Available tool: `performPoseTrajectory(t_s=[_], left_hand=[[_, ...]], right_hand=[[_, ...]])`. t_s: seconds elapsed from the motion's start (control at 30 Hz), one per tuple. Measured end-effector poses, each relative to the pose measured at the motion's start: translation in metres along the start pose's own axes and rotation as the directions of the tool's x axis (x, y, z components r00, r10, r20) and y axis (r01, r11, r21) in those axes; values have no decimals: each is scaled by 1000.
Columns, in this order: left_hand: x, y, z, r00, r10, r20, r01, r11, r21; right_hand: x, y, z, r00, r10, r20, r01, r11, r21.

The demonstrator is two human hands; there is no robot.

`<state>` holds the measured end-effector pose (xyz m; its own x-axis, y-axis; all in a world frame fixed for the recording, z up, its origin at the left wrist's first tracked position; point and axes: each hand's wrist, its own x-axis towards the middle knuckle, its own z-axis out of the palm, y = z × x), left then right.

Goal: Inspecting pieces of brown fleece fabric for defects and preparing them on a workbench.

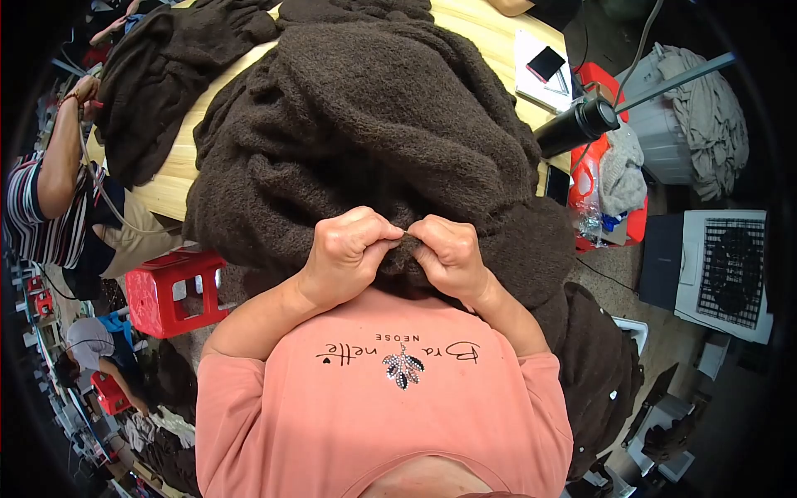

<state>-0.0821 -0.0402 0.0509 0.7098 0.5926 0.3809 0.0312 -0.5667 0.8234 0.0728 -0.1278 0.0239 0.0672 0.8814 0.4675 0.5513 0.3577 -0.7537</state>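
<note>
A large heap of dark brown fuzzy knit fabric (382, 91) covers the table in front of me and hangs over its near edge toward my lap. My left hand (353, 247) and my right hand (448, 253) meet close to my chest at the near side of this heap. Both are closed in a pinch, thumb against fingers, with the fingertips almost touching. A small piece of the brown knit fabric is between them. Whether a fine thread or a needle is also in the fingertips is too small to tell.
On the light wooden table (170, 183) lies more brown knit (158, 75), left. A black bottle (581, 124), a phone (545, 63) and a red bin (635, 217) are at right. A red stool (174, 290) and a co-worker's arm (58, 158) are at left.
</note>
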Motion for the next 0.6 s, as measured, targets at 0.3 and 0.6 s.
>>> performPoseTrajectory(t_s=[0.3, 0.6], left_hand=[[2, -3, 10, 904, 418, -90, -371, 871, 323], [0, -1, 4, 941, 331, -76, -247, 821, 515]], right_hand=[[-2, -7, 6, 991, -58, -123, 41, 989, -141], [4, -6, -2, 914, -302, -271, 214, 926, -310]])
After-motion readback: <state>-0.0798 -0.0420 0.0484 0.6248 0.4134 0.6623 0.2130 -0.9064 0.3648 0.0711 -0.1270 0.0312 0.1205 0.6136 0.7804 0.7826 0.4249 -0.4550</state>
